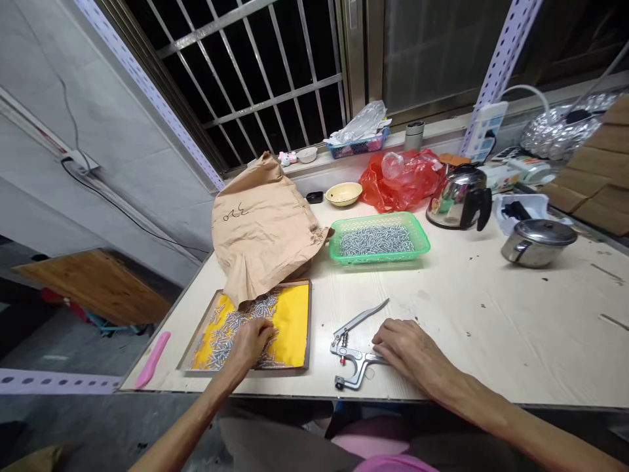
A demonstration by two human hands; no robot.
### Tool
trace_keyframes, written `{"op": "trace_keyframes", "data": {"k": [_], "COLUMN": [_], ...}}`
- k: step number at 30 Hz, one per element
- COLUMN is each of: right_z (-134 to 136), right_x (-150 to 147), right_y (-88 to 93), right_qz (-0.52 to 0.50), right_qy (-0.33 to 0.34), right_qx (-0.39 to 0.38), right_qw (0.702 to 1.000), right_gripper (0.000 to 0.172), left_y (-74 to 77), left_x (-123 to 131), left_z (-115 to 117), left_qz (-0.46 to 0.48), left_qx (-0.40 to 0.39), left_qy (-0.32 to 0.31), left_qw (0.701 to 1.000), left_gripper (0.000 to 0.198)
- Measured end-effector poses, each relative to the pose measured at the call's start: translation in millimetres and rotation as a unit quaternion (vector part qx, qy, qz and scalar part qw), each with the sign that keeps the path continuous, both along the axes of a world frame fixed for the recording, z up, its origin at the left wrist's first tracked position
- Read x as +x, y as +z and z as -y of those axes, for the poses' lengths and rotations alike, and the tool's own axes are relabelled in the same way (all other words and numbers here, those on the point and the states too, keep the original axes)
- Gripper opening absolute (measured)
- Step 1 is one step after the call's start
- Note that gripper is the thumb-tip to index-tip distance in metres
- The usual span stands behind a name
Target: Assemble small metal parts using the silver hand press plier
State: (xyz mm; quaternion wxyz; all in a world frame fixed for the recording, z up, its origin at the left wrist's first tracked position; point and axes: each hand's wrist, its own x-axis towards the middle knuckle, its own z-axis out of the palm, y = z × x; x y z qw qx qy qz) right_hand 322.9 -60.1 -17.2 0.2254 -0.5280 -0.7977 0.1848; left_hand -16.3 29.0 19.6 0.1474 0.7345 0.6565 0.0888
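Note:
My left hand is over a shallow tray lined with yellow, its fingers bent and pinched together among small silvery metal pieces. What the fingertips hold, if anything, is too small to tell. At the table's front edge, my right hand has its fingers closed over the end of the lower handle of snap-fastener pliers. The pliers lie on their side with the upper handle raised, and a spring and red part show between. Their jaw is vacant.
A brown paper bag leans over the tray's back edge. Behind the pliers is a green basket of silvery pieces. A kettle, a lidded pot and a red plastic bag stand farther back. A pink tool lies left.

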Motion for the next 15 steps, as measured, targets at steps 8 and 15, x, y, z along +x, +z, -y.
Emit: {"op": "trace_keyframes", "data": {"k": [8,15], "right_z": [10,22], "right_x": [7,9], "right_y": [-5.4,-14.3], "right_qz": [0.006,0.041], "right_qy": [0.023,0.020], "right_qx": [-0.012,-0.031], "right_qw": [1.000,0.999], "right_gripper": [0.010,0.010], "left_y": [-1.3,-16.1], "left_x": [58,106], "left_z": [37,61], "left_qz": [0.277,0.246], "left_qx": [-0.158,-0.232], "left_qy": [0.042,-0.009], "left_qw": [0.947,0.941], "left_gripper": [0.027,0.020]}}
